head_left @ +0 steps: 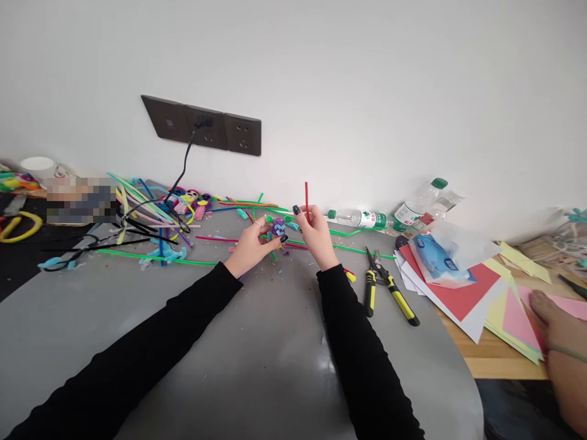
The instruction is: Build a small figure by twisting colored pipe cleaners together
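Bottles, two with green caps, stood out at the far right of the gray table point(275, 366): one label-wrapped bottle point(373, 219) lay on its side by the wall, and one leaning bottle point(408, 214) was propped near it; what either held could not be told. Just nearer, one blue tissue packet point(435, 260), with white tissue rising from it, lay on red paper point(479, 290). One white cup point(39, 166) was at the far left, its contents hidden. The two hands were apart: the left hand point(252, 249) pinched one small purple-and-blue figure point(278, 227) over the table's far middle, while the right hand point(317, 239), to its right, gripped one upright red stick point(307, 198). One pair of yellow-and-black pliers point(369, 293) lay right of the right hand, handles spread toward the near side.
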Tool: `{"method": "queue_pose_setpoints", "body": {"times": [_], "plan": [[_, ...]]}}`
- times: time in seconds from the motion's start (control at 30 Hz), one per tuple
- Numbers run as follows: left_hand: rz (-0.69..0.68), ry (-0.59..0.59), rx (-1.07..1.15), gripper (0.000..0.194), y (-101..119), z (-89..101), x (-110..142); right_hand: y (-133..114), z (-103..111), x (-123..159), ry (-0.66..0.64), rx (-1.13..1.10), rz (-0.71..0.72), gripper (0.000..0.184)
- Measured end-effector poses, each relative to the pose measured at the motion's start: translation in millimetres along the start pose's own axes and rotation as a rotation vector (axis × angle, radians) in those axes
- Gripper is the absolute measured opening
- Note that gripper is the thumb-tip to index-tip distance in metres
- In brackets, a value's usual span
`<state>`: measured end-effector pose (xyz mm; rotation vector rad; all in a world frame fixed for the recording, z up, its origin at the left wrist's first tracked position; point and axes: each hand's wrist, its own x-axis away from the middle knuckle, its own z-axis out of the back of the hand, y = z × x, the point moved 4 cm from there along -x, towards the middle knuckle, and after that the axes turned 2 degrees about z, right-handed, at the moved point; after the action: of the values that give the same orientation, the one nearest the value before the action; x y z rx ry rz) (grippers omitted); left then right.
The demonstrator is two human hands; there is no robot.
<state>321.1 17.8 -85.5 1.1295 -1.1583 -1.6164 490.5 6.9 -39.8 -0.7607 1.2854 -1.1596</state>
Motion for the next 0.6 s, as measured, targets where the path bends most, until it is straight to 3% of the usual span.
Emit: {"method": "queue_pose_setpoints", "body": {"times": [0.2,0.33,0.5,0.6], "plan": [[-0.026,-0.042,0.028,0.057,7.5,-2.6,3.7,-3.9,15.1,1.4,0.083,0.253,0.092,0.033],[-0.071,-0.087,-0.167,0.043,13.2,-5.7,9.4,-3.0,21.4,-1.2,0.081,0.504,0.153,0.024],[-0.140,-0.253,-0.421,0.030,13.1,-15.1,13.0,0.0,17.9,-2.0,0.034,0.605,0.168,0.026],[-0.230,-0.159,-0.550,0.026,12.3,-13.3,10.0,0.3,13.9,-0.4,0.016,0.644,0.148,0.027]]}}
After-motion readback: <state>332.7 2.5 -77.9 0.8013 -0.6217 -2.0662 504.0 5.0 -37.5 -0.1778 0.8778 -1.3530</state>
